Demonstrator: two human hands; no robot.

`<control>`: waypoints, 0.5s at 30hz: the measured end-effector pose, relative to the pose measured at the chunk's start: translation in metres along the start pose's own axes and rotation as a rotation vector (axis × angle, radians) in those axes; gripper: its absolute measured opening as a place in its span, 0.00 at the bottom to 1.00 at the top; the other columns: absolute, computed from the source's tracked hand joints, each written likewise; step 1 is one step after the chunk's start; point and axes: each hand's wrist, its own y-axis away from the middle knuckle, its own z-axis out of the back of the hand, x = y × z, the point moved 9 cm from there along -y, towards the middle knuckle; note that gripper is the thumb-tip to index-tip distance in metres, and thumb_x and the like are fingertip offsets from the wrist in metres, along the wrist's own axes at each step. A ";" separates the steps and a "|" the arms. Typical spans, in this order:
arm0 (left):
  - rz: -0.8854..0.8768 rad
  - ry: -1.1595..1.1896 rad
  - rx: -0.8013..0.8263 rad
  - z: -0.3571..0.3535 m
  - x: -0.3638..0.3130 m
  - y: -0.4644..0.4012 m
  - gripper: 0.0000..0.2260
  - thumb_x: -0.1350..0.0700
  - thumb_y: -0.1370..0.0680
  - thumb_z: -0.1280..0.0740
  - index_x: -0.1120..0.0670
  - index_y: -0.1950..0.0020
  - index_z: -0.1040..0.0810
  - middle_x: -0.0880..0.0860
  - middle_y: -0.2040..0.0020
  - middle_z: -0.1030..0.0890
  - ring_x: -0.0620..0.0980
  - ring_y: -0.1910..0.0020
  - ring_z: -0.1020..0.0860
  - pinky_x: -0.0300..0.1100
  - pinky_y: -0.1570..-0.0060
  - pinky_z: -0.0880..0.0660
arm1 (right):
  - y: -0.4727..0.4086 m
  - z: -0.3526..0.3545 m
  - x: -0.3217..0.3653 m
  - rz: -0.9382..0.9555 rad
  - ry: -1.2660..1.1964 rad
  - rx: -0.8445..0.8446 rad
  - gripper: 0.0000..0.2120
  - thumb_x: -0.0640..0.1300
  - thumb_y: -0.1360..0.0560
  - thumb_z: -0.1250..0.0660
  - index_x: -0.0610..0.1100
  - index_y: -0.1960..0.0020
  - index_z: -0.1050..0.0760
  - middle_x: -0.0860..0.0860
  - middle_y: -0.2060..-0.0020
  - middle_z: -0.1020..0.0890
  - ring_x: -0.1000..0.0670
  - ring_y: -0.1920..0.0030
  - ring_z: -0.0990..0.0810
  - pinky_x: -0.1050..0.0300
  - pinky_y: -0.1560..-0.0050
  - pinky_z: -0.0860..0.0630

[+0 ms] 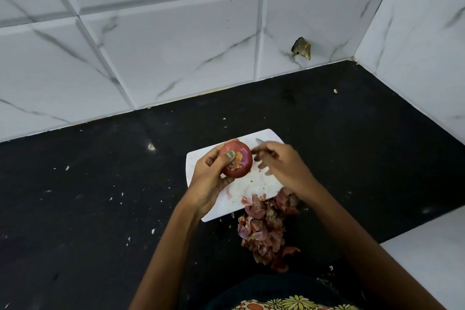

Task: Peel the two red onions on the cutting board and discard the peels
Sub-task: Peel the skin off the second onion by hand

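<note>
My left hand (pixel 210 178) grips a red onion (pixel 239 162) above the white cutting board (pixel 261 185), thumb pressed on its top where some skin is torn. My right hand (pixel 281 166) is just right of the onion and holds a small knife (pixel 260 143), whose blade tip points away past my fingers. Only one onion is in view. A heap of red onion peels (pixel 268 229) lies on the black counter at the board's near right corner.
The black counter (pixel 100 196) is dotted with small white scraps. White marble-look tiled walls stand behind and to the right, meeting in a corner. A chipped hole (pixel 301 48) shows in the back wall. A white surface (pixel 432 259) lies at the near right.
</note>
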 end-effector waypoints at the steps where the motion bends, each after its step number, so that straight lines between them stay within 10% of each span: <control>1: -0.002 0.001 0.011 -0.001 0.000 -0.001 0.10 0.60 0.20 0.37 0.55 0.41 0.21 0.57 0.45 0.20 0.52 0.48 0.21 0.40 0.58 0.20 | 0.001 0.007 0.014 0.033 -0.108 -0.010 0.07 0.42 0.20 0.38 0.46 0.48 0.21 0.49 0.53 0.18 0.49 0.56 0.18 0.54 0.56 0.20; 15: -0.180 -0.268 0.146 -0.012 -0.010 0.006 0.29 0.38 0.23 0.50 0.55 0.35 0.24 0.54 0.40 0.19 0.51 0.42 0.19 0.43 0.44 0.22 | 0.005 -0.004 0.041 0.133 -0.044 0.053 0.06 0.44 0.29 0.26 0.45 0.54 0.20 0.53 0.57 0.16 0.52 0.57 0.16 0.48 0.57 0.18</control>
